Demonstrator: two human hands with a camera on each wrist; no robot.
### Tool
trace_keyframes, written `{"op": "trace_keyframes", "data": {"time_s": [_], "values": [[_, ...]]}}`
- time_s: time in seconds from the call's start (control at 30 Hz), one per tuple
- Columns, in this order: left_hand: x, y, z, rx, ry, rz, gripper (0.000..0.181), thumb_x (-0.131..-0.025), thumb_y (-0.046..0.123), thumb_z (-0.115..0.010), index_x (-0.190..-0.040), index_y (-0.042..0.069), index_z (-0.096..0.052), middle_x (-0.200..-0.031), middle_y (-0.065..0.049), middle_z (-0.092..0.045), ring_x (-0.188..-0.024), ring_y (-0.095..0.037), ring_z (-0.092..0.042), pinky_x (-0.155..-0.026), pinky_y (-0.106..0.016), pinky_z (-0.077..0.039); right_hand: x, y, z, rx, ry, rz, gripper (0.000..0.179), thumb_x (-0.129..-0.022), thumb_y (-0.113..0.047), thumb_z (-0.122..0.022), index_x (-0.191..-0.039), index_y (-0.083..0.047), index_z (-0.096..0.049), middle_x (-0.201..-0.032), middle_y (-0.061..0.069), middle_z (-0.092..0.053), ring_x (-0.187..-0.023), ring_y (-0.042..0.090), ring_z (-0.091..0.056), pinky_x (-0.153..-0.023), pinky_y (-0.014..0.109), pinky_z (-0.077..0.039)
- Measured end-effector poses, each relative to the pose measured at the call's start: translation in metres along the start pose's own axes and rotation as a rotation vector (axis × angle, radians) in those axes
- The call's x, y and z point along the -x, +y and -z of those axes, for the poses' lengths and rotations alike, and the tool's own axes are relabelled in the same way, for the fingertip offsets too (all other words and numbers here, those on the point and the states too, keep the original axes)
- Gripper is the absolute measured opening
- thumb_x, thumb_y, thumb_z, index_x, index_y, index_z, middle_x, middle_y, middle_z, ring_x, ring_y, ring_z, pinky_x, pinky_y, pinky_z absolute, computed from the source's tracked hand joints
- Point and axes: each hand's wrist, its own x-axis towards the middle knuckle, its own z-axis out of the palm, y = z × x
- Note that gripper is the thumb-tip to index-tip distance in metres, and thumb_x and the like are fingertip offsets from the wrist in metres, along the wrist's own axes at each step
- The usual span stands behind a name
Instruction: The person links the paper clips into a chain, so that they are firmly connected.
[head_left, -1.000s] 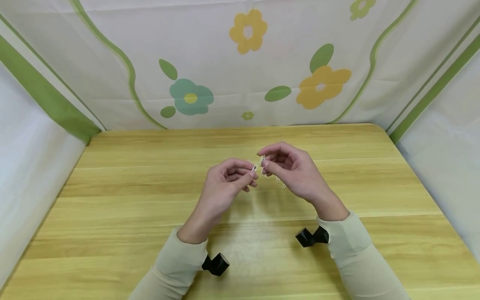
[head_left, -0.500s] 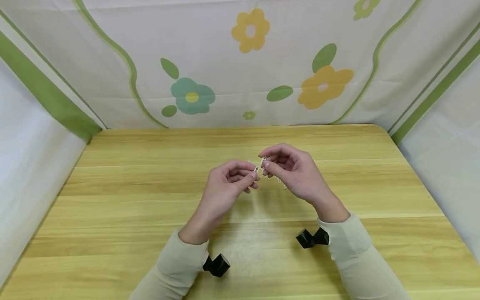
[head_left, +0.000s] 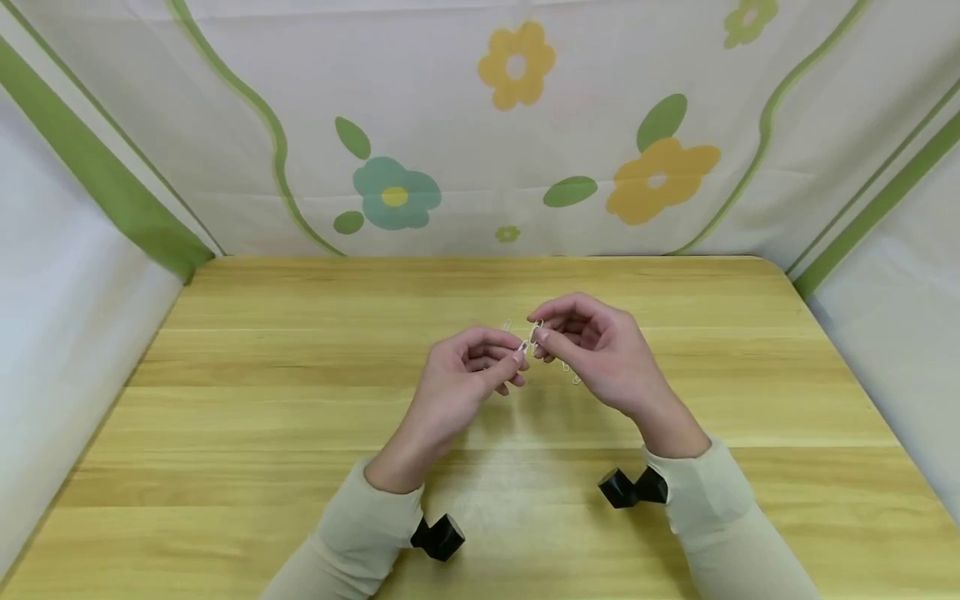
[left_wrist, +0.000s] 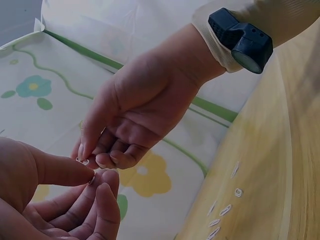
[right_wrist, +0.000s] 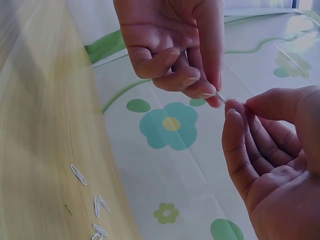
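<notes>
My left hand point(head_left: 465, 375) pinches a white paper clip point(head_left: 523, 345) between thumb and index finger. Close on its right, my right hand point(head_left: 603, 354) pinches another white paper clip point(head_left: 536, 328) the same way. Both hands are held over the wooden table, fingertips almost meeting. In the right wrist view the left hand's clip point(right_wrist: 221, 97) reaches to the fingertips of the right hand; fingers cover most of the other clip. Whether the clips are hooked together I cannot tell. Several loose white paper clips point(right_wrist: 78, 174) lie on the table beneath the hands.
The light wooden table point(head_left: 300, 467) ends at the back against a white curtain point(head_left: 465, 150) with printed flowers. White cloth also hangs at both sides. A black wrist camera point(head_left: 439, 537) sits on the left sleeve, another black camera point(head_left: 632, 487) on the right.
The head view has shifted slightly, so the scene sits a little further right and lower. Both hands keep their pinch, and the two clips' ends look slightly nearer each other.
</notes>
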Motion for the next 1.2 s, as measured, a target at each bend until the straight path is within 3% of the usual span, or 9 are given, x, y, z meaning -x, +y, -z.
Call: {"op": "trace_keyframes", "data": {"time_s": [0.33,0.7,1.2], "values": [[-0.0003,0.0014,0.0028,-0.002,0.023,0.015,0.015,-0.101,0.005,-0.073,-0.116,0.004,-0.074,-0.1,-0.008,-0.076,-0.084,-0.017,-0.075,-0.076,-0.031,-0.059,-0.001,0.0023,-0.0029,0.013,0.016,0.041,0.016,-0.102,-0.007,-0.073,-0.117,-0.009,-0.075,-0.096,0.004,-0.074,-0.085,0.023,-0.077,-0.064,0.026,-0.056],[0.0001,0.0009,0.0008,-0.02,0.02,-0.009,0.015,-0.102,0.004,-0.072,-0.117,0.001,-0.074,-0.099,-0.01,-0.076,-0.082,-0.016,-0.074,-0.076,-0.033,-0.059,-0.0015,0.0031,-0.0032,0.061,0.015,0.027,0.013,-0.101,-0.01,-0.075,-0.113,-0.012,-0.078,-0.098,-0.001,-0.077,-0.086,0.017,-0.075,-0.075,0.028,-0.06],[0.0006,0.0,-0.0003,-0.047,0.04,-0.014,0.016,-0.102,0.004,-0.072,-0.117,-0.003,-0.074,-0.097,-0.012,-0.075,-0.079,-0.016,-0.073,-0.073,-0.028,-0.058,-0.0019,0.0053,-0.0053,0.072,-0.008,0.17,0.016,-0.099,0.0,-0.075,-0.112,-0.008,-0.08,-0.104,0.007,-0.08,-0.084,0.016,-0.074,-0.077,0.028,-0.062]]}}
